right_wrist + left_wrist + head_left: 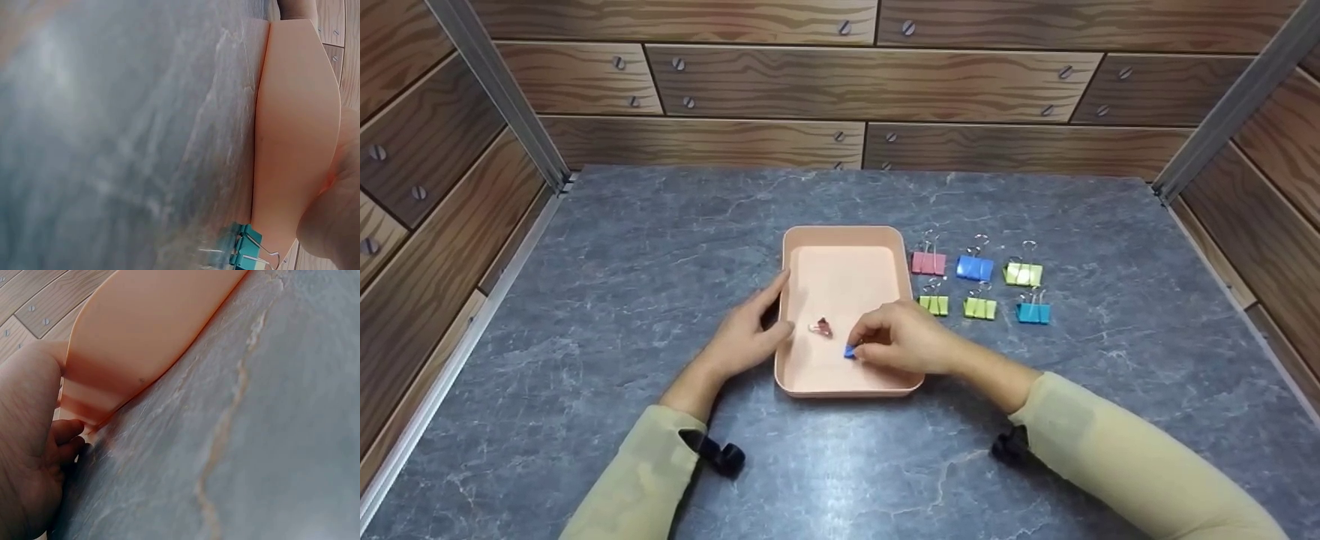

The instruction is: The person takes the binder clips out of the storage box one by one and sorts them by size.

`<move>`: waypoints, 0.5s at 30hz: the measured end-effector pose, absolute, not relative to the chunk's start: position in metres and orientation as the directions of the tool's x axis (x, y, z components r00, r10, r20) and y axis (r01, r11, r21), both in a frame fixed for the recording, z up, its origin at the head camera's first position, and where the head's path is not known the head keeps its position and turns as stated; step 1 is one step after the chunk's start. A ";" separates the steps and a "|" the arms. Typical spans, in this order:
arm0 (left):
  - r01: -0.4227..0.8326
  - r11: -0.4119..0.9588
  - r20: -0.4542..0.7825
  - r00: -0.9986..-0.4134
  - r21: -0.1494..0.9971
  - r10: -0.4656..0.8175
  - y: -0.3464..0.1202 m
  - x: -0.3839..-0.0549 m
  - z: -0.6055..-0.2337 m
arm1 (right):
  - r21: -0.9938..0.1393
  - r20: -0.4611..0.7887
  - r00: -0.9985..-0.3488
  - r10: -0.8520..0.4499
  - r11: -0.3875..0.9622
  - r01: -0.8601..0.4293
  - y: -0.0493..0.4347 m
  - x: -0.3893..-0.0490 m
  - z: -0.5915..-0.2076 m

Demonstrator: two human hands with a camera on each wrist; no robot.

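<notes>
A peach tray [851, 386] lies lengthwise in front of me on the table. At its left side my left hand [746, 337] holds the wall, with the thumb at the rim; the left wrist view shows curled fingers [68, 433] low by the outer wall. Over the tray's lower right, my right hand [911, 337] pinches a small blue binder clip [849, 352], mostly hidden by the fingertips. Just left of it a small red binder clip [823, 328] lies on the tray floor. In the right wrist view the pinching fingertips are hidden behind the tray wall [295, 112].
Right of the tray, larger binder clips stand in two rows: pink [928, 263], blue [975, 268] and yellow-green [1024, 274] behind; two smaller yellow-green clips [979, 308] and a teal clip [1033, 313] in front. Wood-patterned walls [810, 82] enclose the grey marbled table [660, 225].
</notes>
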State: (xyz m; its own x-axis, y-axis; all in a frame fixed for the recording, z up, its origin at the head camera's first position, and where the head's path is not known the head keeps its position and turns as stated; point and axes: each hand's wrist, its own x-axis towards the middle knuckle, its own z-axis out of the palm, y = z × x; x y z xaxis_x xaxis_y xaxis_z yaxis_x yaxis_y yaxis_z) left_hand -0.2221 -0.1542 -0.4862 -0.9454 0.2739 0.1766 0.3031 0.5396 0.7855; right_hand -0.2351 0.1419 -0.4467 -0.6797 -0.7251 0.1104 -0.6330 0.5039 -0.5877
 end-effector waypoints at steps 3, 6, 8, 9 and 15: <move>0.298 0.542 0.177 -0.948 0.785 0.264 -0.154 -0.222 -0.486 | -0.589 0.117 -0.679 -0.725 0.500 -0.635 0.142 -0.235 -0.446; 0.294 0.545 0.175 -0.950 0.785 0.259 -0.154 -0.222 -0.486 | -0.597 0.115 -0.680 -0.724 0.497 -0.630 0.142 -0.235 -0.446; 0.295 0.550 0.175 -0.950 0.781 0.260 -0.154 -0.222 -0.487 | -0.603 0.112 -0.681 -0.724 0.495 -0.626 0.142 -0.234 -0.446; 0.292 0.553 0.171 -0.950 0.780 0.260 -0.154 -0.221 -0.487 | -0.607 0.111 -0.681 -0.724 0.493 -0.624 0.142 -0.235 -0.447; 0.290 0.561 0.169 -0.951 0.775 0.258 -0.154 -0.221 -0.487 | -0.644 0.106 -0.692 -0.714 0.480 -0.595 0.142 -0.235 -0.449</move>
State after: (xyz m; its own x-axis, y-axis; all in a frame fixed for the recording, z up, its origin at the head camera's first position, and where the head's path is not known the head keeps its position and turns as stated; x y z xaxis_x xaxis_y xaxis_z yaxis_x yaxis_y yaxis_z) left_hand -0.2212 -0.1542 -0.4866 -0.9513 0.2580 0.1689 0.2899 0.5614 0.7751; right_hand -0.2353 0.1425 -0.4487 -0.6916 -0.7144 0.1062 -0.5951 0.4804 -0.6443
